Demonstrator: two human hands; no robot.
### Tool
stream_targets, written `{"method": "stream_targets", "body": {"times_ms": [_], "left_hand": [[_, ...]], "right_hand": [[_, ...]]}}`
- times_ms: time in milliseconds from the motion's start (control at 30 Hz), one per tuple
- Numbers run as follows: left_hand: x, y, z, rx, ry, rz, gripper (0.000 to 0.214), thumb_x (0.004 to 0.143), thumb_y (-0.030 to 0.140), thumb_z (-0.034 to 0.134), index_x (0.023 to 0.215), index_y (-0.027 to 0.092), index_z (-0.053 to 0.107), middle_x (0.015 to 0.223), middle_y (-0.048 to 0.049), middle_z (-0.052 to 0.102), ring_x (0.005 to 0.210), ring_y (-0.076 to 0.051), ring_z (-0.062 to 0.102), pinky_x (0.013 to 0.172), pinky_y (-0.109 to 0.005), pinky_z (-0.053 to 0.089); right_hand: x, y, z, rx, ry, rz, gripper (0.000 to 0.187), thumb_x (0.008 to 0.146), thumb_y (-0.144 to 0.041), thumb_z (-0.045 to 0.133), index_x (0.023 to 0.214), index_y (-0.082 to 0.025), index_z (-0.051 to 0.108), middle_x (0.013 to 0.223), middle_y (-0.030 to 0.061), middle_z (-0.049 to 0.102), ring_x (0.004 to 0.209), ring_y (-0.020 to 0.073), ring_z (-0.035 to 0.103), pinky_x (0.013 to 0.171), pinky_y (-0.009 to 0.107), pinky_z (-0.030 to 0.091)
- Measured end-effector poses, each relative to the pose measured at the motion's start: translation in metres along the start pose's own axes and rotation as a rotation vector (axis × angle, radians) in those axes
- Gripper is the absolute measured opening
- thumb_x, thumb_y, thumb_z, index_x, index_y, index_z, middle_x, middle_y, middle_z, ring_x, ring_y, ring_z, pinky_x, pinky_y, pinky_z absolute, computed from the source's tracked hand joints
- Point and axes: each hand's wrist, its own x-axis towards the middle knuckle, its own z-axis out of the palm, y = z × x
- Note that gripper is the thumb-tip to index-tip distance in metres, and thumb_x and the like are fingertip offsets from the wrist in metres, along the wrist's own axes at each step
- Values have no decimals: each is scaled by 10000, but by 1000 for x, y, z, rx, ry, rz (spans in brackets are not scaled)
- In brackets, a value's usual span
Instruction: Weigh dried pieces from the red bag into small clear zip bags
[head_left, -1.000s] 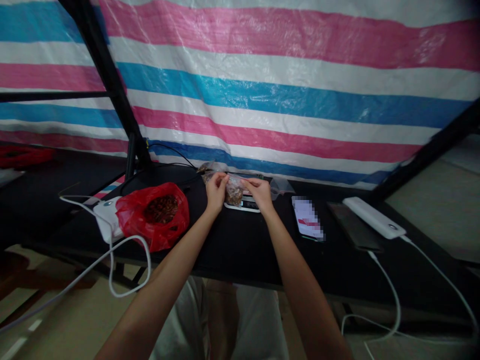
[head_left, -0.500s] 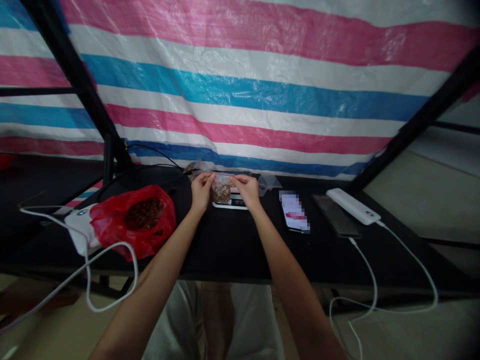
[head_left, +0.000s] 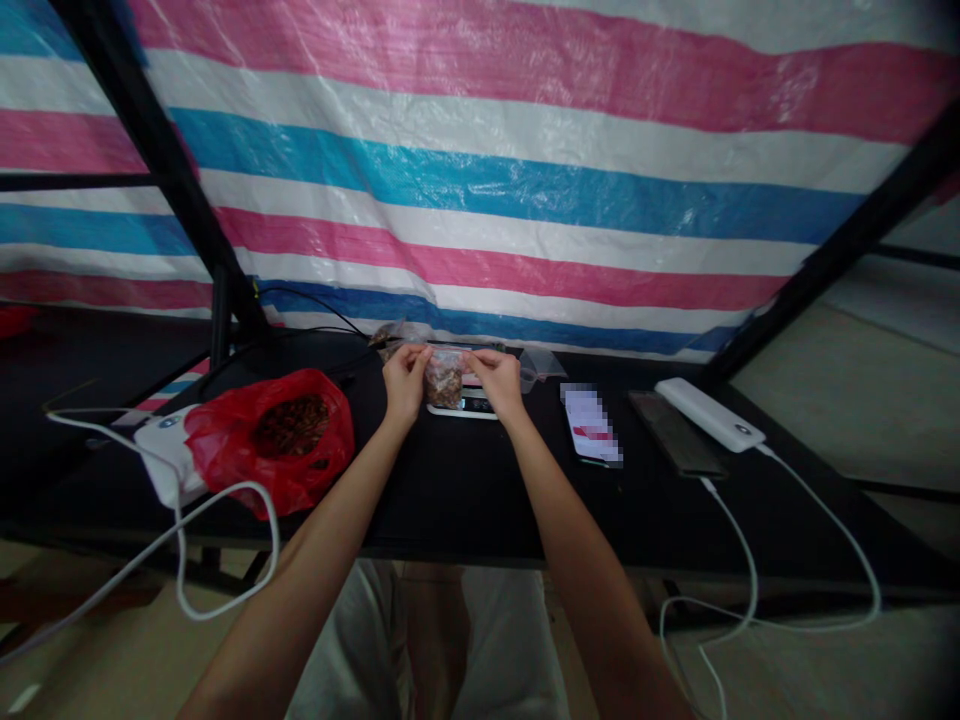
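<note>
Starting at the left, we see a white charger block (head_left: 166, 452) with a looped cable, touching a red plastic bag (head_left: 270, 435) that lies open on the black table (head_left: 465, 490) with brown pieces inside. Our left hand (head_left: 405, 383) comes next, thumb and fingers pinched together on the upper left corner of a small clear bag (head_left: 444, 378). The bag is partly filled with similar brown pieces and is held upright at a small scale (head_left: 466, 405); we cannot tell whether it rests on the scale or hangs just above it. Our right hand (head_left: 496, 385) pinches the bag's upper right edge. We judge that we are closing the bag's mouth. The next move calls for an even pull between both pinches, so the top lies flat and nothing spills. Further right lie a phone (head_left: 592, 425), a dark slab (head_left: 675, 432) and a white power bank (head_left: 709, 413).
</note>
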Motion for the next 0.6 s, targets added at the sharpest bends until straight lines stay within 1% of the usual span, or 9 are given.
{"method": "stream_targets", "body": {"times_ms": [200, 400, 500, 600], "left_hand": [[0, 0, 0, 30, 3, -2, 217, 732, 362, 590, 749, 146, 602, 618, -9, 629, 569, -133, 580, 580, -225, 433], [0, 0, 1, -16, -33, -22, 212, 729, 353, 590, 755, 143, 594, 624, -7, 618, 576, -129, 572, 582, -218, 427], [0, 2, 2, -41, -51, -11, 214, 731, 354, 593, 769, 144, 595, 645, -7, 619, 604, -126, 575, 603, -215, 425], [0, 1, 3, -73, -50, -3, 225, 718, 358, 612, 771, 139, 600, 655, -4, 618, 605, -119, 569, 589, -208, 415]], "right_hand": [[0, 1, 2, 29, -10, -2, 188, 686, -358, 595, 651, -190, 672, 639, 19, 686, 625, 194, 652, 643, 299, 518], [0, 6, 3, 40, 16, -5, 172, 672, -335, 600, 622, -177, 644, 604, 24, 666, 595, 186, 639, 623, 291, 510], [1, 7, 2, 33, 34, -4, 186, 667, -352, 603, 638, -173, 640, 616, 24, 663, 596, 182, 633, 611, 289, 509], [1, 7, 2, 51, 44, 16, 220, 656, -388, 611, 675, -171, 644, 644, 21, 668, 599, 177, 628, 601, 289, 515]]}}
